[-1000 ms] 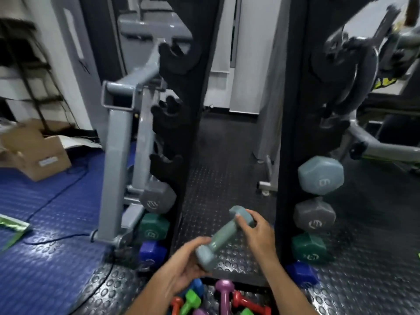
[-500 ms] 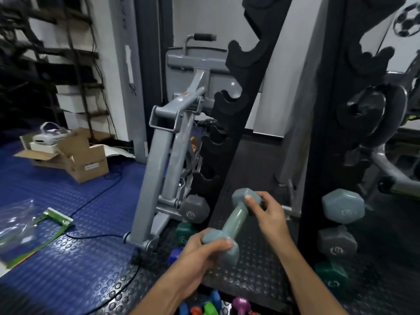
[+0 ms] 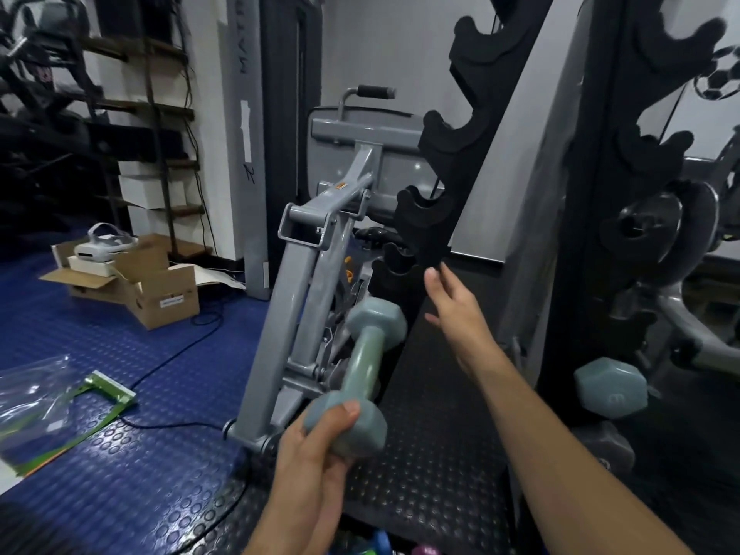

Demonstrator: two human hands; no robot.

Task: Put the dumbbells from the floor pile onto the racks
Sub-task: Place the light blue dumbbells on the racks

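Note:
My left hand [image 3: 310,462] grips the near head of a grey-green dumbbell [image 3: 362,364], which points up and away toward the left rack [image 3: 436,186]. My right hand [image 3: 460,310] is off the dumbbell, fingers relaxed and spread, close to the left rack's lower black cradles. The right rack [image 3: 624,218] carries a matching grey-green dumbbell [image 3: 610,388] with a grey one [image 3: 612,448] below it. The tops of the floor pile's coloured dumbbells [image 3: 380,544] show at the bottom edge.
A grey machine frame [image 3: 288,310] leans just left of the left rack. Open cardboard boxes [image 3: 160,290] with a white headset sit on the blue mat at left, beside a black cable [image 3: 168,362] and plastic bags [image 3: 44,398]. A weight plate [image 3: 656,230] hangs behind the right rack.
My right hand let go of the dumbbell's far head and rose toward the left rack. My left hand lifted the dumbbell higher. The view tilted up, hiding most of the floor pile.

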